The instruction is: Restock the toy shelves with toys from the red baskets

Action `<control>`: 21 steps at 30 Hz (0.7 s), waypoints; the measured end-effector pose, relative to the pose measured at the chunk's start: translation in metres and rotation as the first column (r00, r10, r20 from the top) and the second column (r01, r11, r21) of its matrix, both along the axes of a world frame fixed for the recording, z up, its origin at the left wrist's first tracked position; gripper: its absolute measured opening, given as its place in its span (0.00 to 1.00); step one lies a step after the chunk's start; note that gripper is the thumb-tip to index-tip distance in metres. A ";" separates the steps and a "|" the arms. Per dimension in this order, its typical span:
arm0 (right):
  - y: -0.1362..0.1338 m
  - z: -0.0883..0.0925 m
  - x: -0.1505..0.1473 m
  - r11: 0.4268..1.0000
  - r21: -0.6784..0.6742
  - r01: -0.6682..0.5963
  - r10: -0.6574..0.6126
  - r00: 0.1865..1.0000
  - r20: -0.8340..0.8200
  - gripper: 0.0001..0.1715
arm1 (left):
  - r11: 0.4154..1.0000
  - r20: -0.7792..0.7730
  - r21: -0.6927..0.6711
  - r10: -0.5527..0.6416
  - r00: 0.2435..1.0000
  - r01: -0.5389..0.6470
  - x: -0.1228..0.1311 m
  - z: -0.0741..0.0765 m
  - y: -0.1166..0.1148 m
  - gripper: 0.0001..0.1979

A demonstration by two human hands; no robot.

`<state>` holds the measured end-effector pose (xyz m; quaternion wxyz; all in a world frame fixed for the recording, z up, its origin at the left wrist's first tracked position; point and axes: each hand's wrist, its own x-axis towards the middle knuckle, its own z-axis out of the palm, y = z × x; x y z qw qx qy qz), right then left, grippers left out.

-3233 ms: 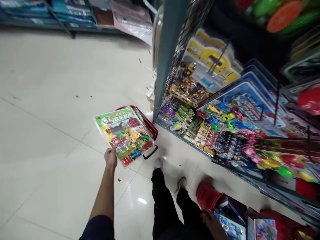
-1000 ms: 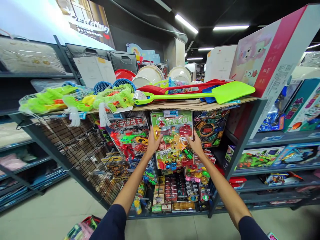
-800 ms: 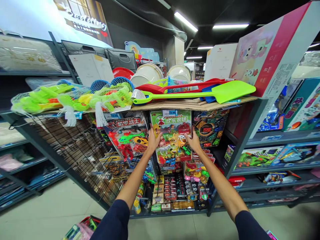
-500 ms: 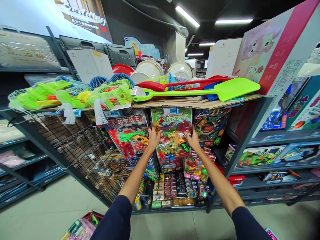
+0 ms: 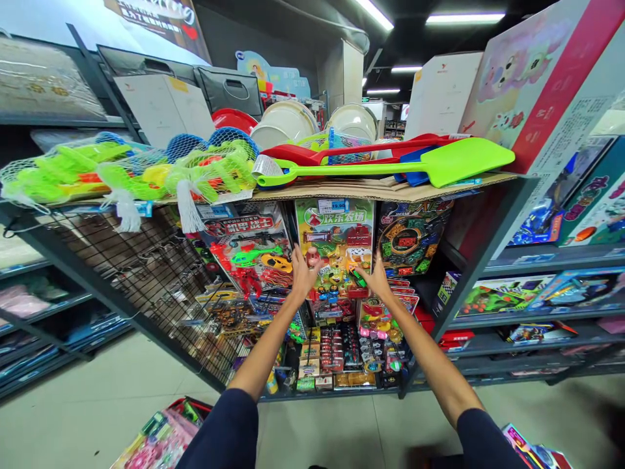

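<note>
A carded farm toy set [image 5: 336, 234] hangs upright on the rack under the cardboard ledge, small plastic pieces behind its clear front. My left hand [image 5: 305, 273] grips its left edge, thumb over the front and fingers along the side. On the opposite edge, my right hand [image 5: 375, 277] holds it the same way, its fingertips partly hidden. Left of my left hand hangs a carded robot-and-vehicle toy set [image 5: 254, 251]. A dark toy pack with a round design [image 5: 413, 238] hangs beyond my right hand.
On the cardboard ledge [image 5: 342, 190] lie a green toy shovel [image 5: 469, 163], red shovels and netted toy bundles [image 5: 195, 172]. Small packs fill the lower hooks. A wire grid [image 5: 146, 280] stands left, and boxed toys [image 5: 508, 303] right. More packs [image 5: 156, 436] are at floor level.
Both hands have slid a little lower along the edges of the farm toy set. My view has tipped slightly downward, and more of the packs at floor level shows.
</note>
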<state>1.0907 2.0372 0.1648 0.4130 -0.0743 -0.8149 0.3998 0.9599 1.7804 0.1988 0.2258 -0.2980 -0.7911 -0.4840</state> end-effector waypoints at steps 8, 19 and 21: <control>-0.007 -0.014 -0.010 0.998 -0.054 -0.023 0.027 0.997 0.071 0.69 | 0.972 -0.058 -0.236 -0.028 0.998 0.014 -0.003 -0.061 -0.005 0.55; -0.014 -0.001 0.024 0.995 -0.095 0.030 -0.025 0.998 0.058 0.65 | 0.989 -0.081 -0.144 -0.052 0.995 0.040 0.030 -0.053 -0.019 0.51; -0.028 -0.006 0.046 0.992 -0.090 0.087 -0.091 0.995 -0.038 0.55 | 0.995 -0.095 -0.087 -0.054 0.994 0.046 0.054 -0.062 -0.034 0.46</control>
